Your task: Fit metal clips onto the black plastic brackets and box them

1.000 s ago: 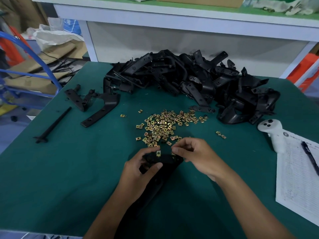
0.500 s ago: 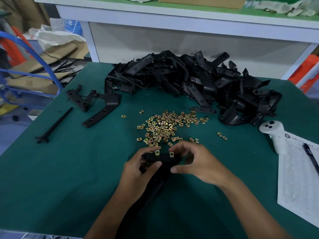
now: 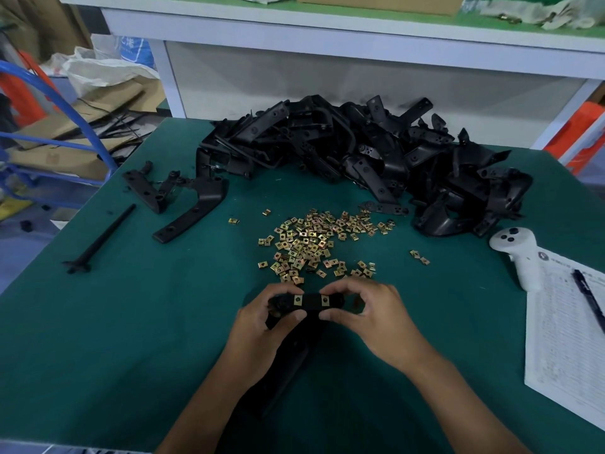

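Since a second ago, moved from above the bracket down onto its right end: right hand (image 3: 370,319), fingers (image 3: 330,291) now curled over the far edge with thumb on the near edge, pinching beside a second brass clip (image 3: 325,301) newly seated there. Unchanged on the other end: left hand (image 3: 262,332), fingers and thumb wrapped round the black bracket (image 3: 311,304), next to the first fitted clip (image 3: 298,300). Bracket held low over the near middle of the green table (image 3: 131,339), its long leg running back toward the body between the forearms. Just beyond the knuckles, loose clips (image 3: 314,240) scattered, close but not touching; bare green cloth wide to the left and right of the hands. Farther back, heaped black brackets (image 3: 376,152) near the far edge; to the left, separate brackets (image 3: 186,198) and a thin black rod (image 3: 101,239). At the right edge, a white controller (image 3: 517,253), printed sheet (image 3: 563,339) and pen (image 3: 587,298). Beyond, a white shelf frame (image 3: 327,31).
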Tool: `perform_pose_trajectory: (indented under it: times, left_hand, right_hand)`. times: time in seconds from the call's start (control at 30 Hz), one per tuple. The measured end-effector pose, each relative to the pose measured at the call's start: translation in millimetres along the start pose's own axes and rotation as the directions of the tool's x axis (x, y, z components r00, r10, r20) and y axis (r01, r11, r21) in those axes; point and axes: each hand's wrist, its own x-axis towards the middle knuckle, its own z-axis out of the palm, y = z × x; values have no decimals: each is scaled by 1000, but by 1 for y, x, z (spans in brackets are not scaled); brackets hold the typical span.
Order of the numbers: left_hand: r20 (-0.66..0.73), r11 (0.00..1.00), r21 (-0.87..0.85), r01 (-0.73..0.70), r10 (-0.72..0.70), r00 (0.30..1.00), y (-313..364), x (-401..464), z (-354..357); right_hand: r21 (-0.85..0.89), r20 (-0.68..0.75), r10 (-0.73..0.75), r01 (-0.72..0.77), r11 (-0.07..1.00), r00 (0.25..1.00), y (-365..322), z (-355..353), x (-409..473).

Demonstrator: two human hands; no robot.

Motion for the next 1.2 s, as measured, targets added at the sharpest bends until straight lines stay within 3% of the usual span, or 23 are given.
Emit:
perform_pose_trajectory:
  times: [0.4, 0.67, 0.77, 0.97, 1.2]
  left_hand:
    - [-11, 993, -96, 74, -75, 997, 3, -2, 1]
    - [-16, 991, -131, 27, -29, 999, 19, -7, 4]
    - [-5, 976, -219, 2, -3, 1000, 37, -8, 10]
    - [53, 905, -416, 92, -77, 996, 66, -13, 37]
    - [97, 947, -308, -87, 122, 988, 93, -1, 55]
  right_hand:
    - [7, -56, -5, 5, 1000, 998, -3, 1, -7]
    - [-20, -235, -44, 41, 999, 971, -13, -4, -26]
    - [-22, -315, -126, 126, 992, 941, -19, -11, -37]
    - [-59, -466, -199, 195, 979, 862, -31, -29, -52]
    - [-33, -589, -154, 167, 985, 794, -36, -58, -61]
